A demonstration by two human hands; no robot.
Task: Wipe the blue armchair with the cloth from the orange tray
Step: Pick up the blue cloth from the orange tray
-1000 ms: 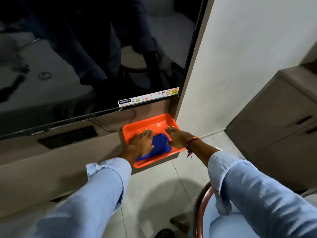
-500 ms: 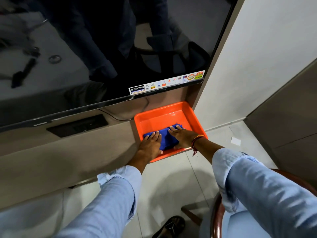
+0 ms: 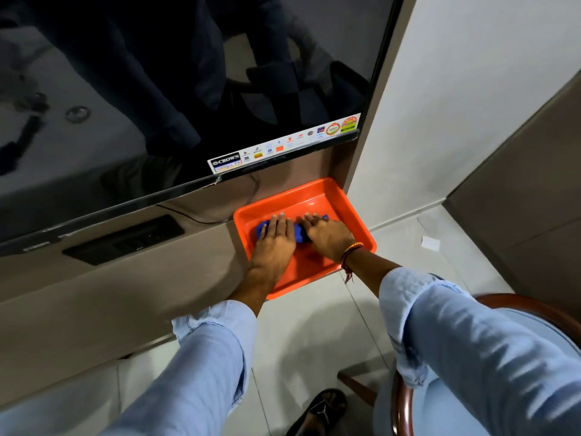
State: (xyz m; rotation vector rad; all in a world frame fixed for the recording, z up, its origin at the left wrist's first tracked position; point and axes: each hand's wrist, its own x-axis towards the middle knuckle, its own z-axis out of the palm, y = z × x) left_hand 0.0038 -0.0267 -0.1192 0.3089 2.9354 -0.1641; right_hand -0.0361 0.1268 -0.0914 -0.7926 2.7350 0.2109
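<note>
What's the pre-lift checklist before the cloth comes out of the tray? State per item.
1. Cloth in the orange tray: ok.
2. Left hand on cloth: ok, palm flat on it.
3. Right hand on cloth: ok, fingers over its right part.
4. Fingers closed into a grip: cannot tell, both hands cover the cloth.
5. Tray seated on the ledge: not ok, its near corner overhangs the floor.
6. Armchair within reach: ok, its wooden arm is at lower right.

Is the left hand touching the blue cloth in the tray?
Touching. The head view shows the left hand lying flat on the blue cloth in the orange tray, with no gap visible.
</note>
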